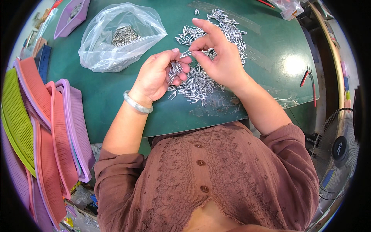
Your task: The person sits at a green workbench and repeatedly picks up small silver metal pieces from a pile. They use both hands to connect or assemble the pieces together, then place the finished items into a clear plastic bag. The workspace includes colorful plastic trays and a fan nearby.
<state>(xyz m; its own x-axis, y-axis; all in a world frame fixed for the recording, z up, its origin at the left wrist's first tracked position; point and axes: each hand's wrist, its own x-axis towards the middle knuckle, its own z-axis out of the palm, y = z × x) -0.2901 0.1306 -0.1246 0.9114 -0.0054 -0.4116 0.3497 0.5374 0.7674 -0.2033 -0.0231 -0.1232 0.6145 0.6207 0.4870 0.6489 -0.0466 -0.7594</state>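
My left hand (pixel 156 75) is curled round several small forked metal pieces (pixel 174 70), which show between its palm and fingers. Its thumb and forefinger meet near one more forked metal piece (pixel 186 54). Thumb and forefinger of my right hand (pixel 218 54) pinch the other end of that piece, the other fingers raised. Beneath and behind both hands a loose heap of the same silvery pieces (pixel 201 87) spreads over the green tabletop (pixel 166 118). Left of the heap stands an open clear plastic bag (pixel 96 50) with more small metal pieces (pixel 125 35) inside.
Stacked pink, purple and green plastic baskets (pixel 42 143) crowd the left edge. A purple tray (pixel 71 19) sits at the far left. Red-handled pliers (pixel 313 91) lie at the table's right edge, near a fan (pixel 340 149). A plastic packet (pixel 286 8) lies at the far right.
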